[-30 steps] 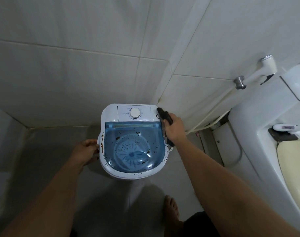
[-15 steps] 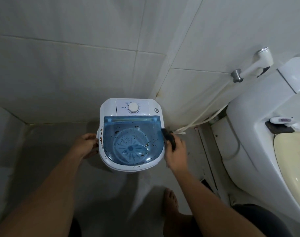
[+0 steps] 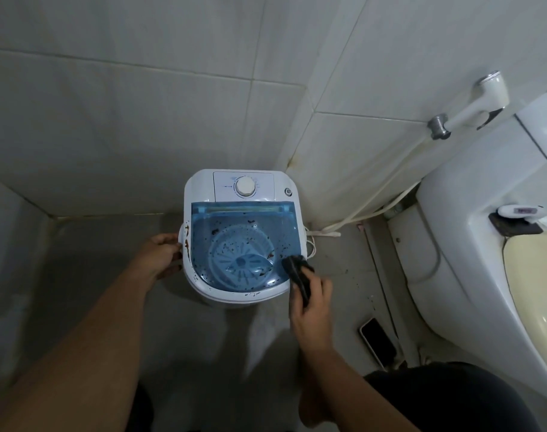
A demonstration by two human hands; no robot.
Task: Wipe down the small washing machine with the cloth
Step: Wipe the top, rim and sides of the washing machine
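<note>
Both bare forearms reach forward and down. The left hand [image 3: 161, 254] grips the left side of the washing machine [image 3: 200, 188] with curled fingers. The right hand [image 3: 312, 304] holds the dark cloth [image 3: 298, 272] against its front right rim

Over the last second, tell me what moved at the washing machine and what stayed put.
The right hand, holding the dark cloth, slid along the washing machine down its right edge, from the back corner beside the control panel to the front right corner, toward the person. The left hand kept gripping the machine's left side, the blue lid stayed shut, and brown specks remain on the rim.
</note>
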